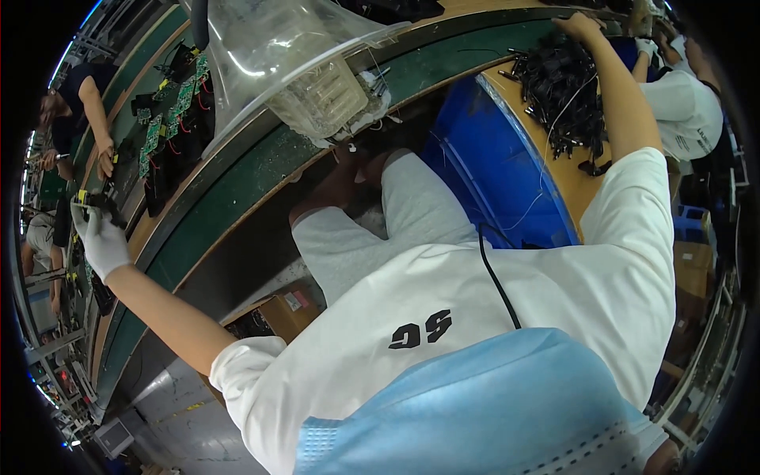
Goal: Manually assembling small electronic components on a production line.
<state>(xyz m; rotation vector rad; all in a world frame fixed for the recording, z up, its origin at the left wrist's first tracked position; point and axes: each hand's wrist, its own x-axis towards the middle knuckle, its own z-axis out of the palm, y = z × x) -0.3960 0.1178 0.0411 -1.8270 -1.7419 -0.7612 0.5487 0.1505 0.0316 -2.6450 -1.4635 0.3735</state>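
Note:
My left hand [104,244], in a white glove, is stretched out to the far left over the bench. Its fingers are closed around a small part with a yellow piece [82,196]; the part's kind is too small to make out. Past that hand, green circuit boards [166,131] with red wires and yellow components lie in a row along the line. My bare right hand [582,28] reaches to the top right, beyond a heap of black cables [560,95]. Its fingertips are too small and dark to read. The cables lie on a tan board [582,194] over a blue bin [499,174].
A clear plastic hood [273,55] stands on the green bench edge [226,198] in front of me. A cardboard box [289,313] is below the bench. One co-worker's arm [95,111] is across the line; another person in white [685,115] is at the right.

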